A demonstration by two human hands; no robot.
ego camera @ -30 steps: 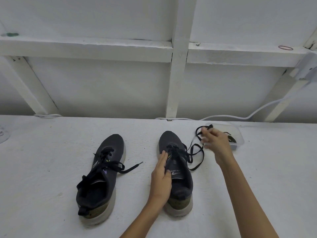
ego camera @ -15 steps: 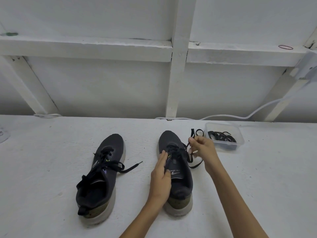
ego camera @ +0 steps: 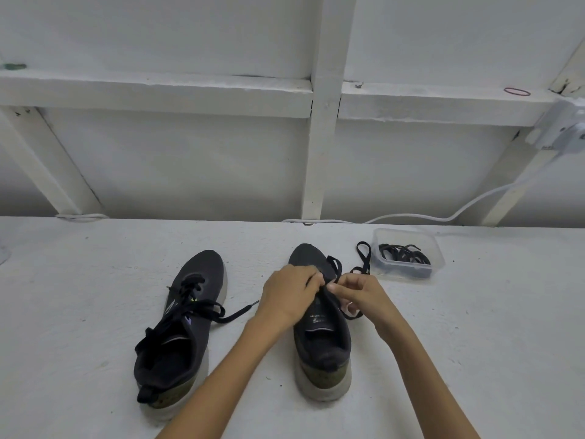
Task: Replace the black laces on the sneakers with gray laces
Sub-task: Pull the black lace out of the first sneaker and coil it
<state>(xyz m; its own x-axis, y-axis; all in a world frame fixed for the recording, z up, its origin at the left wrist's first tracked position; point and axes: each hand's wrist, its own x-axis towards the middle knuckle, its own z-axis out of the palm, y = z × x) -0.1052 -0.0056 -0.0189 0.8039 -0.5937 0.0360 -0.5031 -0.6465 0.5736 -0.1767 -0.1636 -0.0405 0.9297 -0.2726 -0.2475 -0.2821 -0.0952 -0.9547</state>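
Note:
Two dark sneakers stand side by side on the white surface. The left sneaker carries a loosened black lace. Over the lace area of the right sneaker both my hands meet. My left hand has its fingers curled at the eyelets, pinching the black lace. My right hand pinches the same lace just beside it. The free part of that lace loops away toward the far right. A clear plastic tub farther right holds a coil of dark laces.
A white wall with wooden framing rises behind the surface. A white cable runs along the back edge up to a socket at the right. A red rubber band lies on the upper ledge.
My right hand came back from near the tub to the right sneaker's eyelets. My left hand moved from the shoe's side up to the laces, where its fingers now curl.

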